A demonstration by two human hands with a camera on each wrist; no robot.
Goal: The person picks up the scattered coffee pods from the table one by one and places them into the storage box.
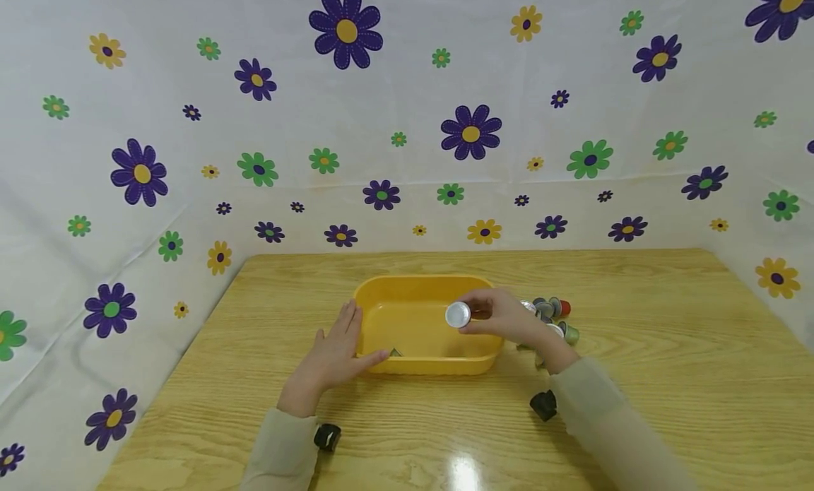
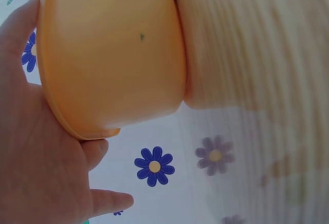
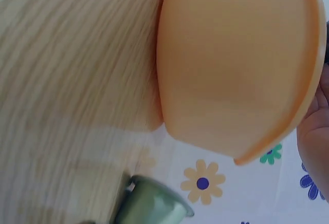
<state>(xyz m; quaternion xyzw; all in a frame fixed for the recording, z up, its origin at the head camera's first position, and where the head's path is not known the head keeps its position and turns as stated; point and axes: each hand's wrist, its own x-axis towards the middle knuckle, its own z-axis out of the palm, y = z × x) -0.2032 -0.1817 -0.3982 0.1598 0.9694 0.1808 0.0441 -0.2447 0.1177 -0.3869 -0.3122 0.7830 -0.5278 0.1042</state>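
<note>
A yellow plastic tub stands on the wooden table. On its left rim rests my left hand, fingers straight and spread, thumb lying across the front corner; the left wrist view shows this hand along the tub's edge. Above the tub's right half, my right hand pinches a coffee capsule whose round silver lid faces the camera. Its body is hidden by the fingers. A small green piece shows inside the tub near the left thumb. In the right wrist view only part of the right hand appears, beyond the rim.
Several coffee capsules lie in a cluster right of the tub, partly behind the right wrist, among them a red one and a light green one. A green capsule is close in the right wrist view. Flower-printed cloth encloses the table.
</note>
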